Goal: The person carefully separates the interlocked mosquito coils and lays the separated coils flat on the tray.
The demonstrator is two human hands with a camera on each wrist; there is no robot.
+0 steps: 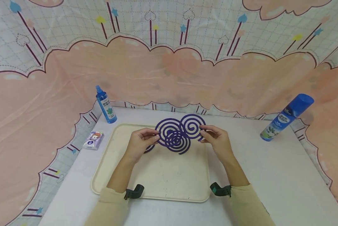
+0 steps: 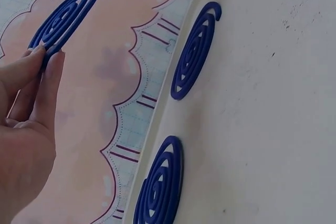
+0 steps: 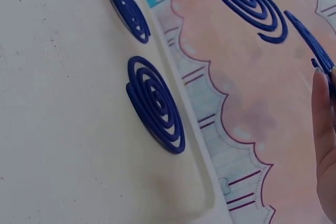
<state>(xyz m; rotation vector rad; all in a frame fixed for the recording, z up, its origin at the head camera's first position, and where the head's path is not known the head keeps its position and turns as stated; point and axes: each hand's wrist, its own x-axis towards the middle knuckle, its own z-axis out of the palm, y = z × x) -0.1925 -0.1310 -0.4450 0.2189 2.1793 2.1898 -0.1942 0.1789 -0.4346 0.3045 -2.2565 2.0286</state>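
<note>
My left hand (image 1: 138, 143) pinches a dark blue spiral mosquito coil (image 2: 62, 18) by its edge, thumb against fingers. A second mosquito coil (image 1: 192, 127) is pinched at its right edge by my right hand (image 1: 219, 141). Both coils are held up above the far side of a cream tray (image 1: 169, 185), and in the head view they overlap slightly. On the tray lies one flat coil (image 2: 194, 51), with what looks like stacked coils (image 3: 156, 100) beside it. In the head view the left hand hides much of the single coil.
A blue spray bottle (image 1: 106, 106) stands beyond the tray's far left corner, near a small purple-and-white packet (image 1: 94, 140). At right stands a blue aerosol can (image 1: 286, 117). A patterned curtain (image 1: 169, 75) hangs behind the white table (image 1: 259, 175).
</note>
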